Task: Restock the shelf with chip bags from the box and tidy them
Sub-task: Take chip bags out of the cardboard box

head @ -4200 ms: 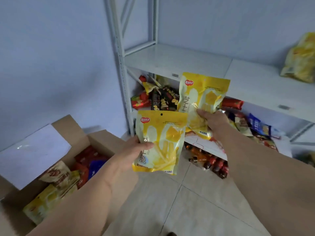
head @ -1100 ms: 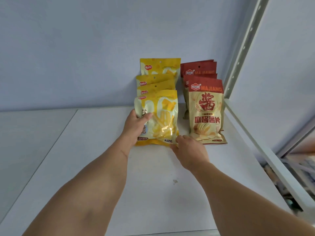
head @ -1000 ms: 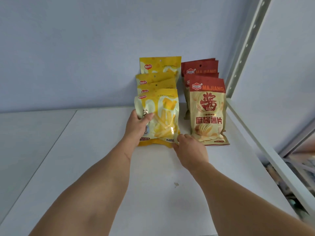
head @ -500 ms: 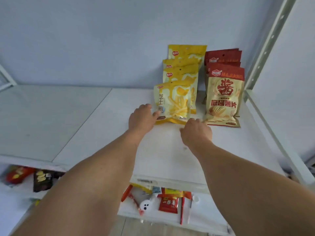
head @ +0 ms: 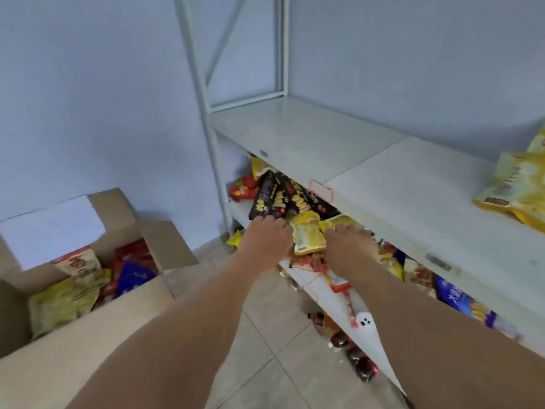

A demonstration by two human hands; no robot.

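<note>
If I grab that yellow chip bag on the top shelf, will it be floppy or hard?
Probably floppy: the yellow bag looks like thin crinkled film, slumped on the shelf rather than standing straight. It likely feels light for its size, since it looks puffy. The shiny film may be a little slippery, and a hard squeeze could crush what is inside.

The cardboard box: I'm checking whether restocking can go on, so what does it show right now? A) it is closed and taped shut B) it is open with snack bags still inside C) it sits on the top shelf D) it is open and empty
B: the cardboard box stands on the floor with flaps open, and yellow, red and blue snack bags lie inside.
</note>
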